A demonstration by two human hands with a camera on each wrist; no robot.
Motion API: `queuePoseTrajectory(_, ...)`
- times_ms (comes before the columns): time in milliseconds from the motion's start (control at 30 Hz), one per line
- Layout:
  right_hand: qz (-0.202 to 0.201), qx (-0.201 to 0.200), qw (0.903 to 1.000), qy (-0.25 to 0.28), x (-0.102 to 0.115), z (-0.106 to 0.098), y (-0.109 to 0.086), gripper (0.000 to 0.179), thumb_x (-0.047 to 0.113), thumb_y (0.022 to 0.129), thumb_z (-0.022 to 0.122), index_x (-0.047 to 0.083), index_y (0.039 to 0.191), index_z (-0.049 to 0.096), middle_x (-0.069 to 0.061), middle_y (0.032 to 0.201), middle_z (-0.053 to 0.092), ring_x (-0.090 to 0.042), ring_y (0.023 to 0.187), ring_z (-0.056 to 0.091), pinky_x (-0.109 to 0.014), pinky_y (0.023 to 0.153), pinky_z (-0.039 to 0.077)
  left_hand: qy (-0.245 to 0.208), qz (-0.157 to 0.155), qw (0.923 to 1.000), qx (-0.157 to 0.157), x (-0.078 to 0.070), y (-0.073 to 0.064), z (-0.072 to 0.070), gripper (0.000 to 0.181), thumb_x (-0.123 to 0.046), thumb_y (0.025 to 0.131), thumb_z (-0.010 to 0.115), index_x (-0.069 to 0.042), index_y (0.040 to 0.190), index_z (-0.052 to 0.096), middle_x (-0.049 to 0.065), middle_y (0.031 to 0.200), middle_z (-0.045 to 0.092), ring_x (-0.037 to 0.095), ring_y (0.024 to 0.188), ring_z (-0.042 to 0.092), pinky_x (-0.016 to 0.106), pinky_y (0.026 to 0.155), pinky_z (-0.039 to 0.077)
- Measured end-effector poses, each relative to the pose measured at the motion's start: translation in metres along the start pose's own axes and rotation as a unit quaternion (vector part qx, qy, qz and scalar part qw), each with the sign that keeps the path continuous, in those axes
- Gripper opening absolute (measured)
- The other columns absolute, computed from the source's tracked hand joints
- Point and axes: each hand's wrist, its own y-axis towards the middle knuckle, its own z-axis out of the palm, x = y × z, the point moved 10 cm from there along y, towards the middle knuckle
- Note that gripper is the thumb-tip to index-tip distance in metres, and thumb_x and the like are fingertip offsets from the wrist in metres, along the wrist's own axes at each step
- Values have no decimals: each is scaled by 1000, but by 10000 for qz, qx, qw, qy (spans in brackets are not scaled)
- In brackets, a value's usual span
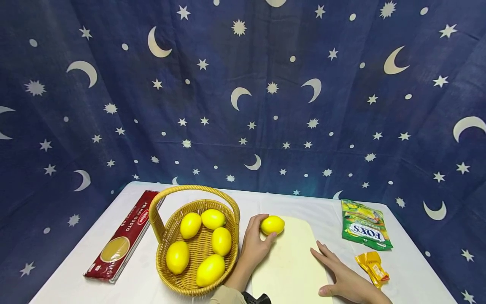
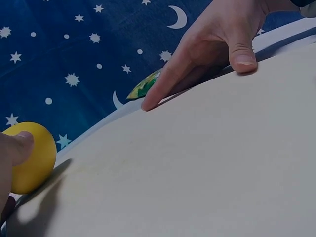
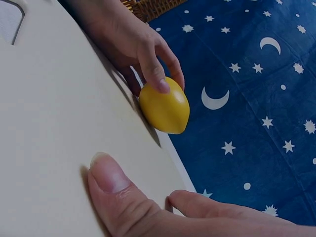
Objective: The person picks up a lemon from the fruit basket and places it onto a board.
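A yellow lemon [image 1: 272, 225] is at the far left corner of a pale cutting board [image 1: 288, 261]. My left hand [image 1: 255, 242] holds it between thumb and fingers; in the right wrist view the thumb lies across the lemon [image 3: 165, 106]. On the board's right edge rests my right hand [image 1: 341, 274], fingers spread and nothing in its grasp. Its thumb touches the board's surface in the left wrist view, where the right hand [image 2: 212, 47] shows across the board. Left of my left forearm stands a wicker basket [image 1: 197, 242] with several more lemons inside.
The basket's tall handle [image 1: 197, 187] arches over it. A red pasta packet [image 1: 123, 236] lies at the left. On the right are a green Fox's bag [image 1: 364, 226] and a small orange-yellow packet [image 1: 373, 268]. A dark blue star-and-moon cloth [image 1: 243, 105] hangs behind the white table.
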Motion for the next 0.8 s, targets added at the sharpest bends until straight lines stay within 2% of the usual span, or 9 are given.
queuePoseTrajectory(333, 2, -9, 10000, -15, -1, 1, 0, 99, 46, 70, 76, 12, 150, 27, -25, 157, 4, -54, 139, 8, -75, 100, 16, 85, 132, 9997, -173, -2, 0, -2, 54, -14, 75, 79, -14, 123, 55, 3, 128, 53, 20, 122, 50, 36, 107, 39)
queuePoseTrajectory(500, 16, -6, 10000, -20, 0, 0, -1, 101, 46, 69, 76, 12, 150, 27, -25, 157, 4, -54, 139, 8, -75, 100, 16, 137, 153, 9994, -295, -6, -1, -6, 52, -13, 76, 78, -13, 123, 56, 7, 131, 51, 21, 124, 47, 37, 107, 38)
queuePoseTrajectory(800, 154, -57, 9999, 41, 0, 0, 0, 102, 46, 68, 77, 11, 150, 28, -24, 157, 2, -54, 139, 6, -75, 101, 14, 492, 132, 9969, -605, -7, 1, -14, 50, -14, 76, 77, -12, 122, 57, 5, 132, 51, 22, 124, 46, 38, 106, 38)
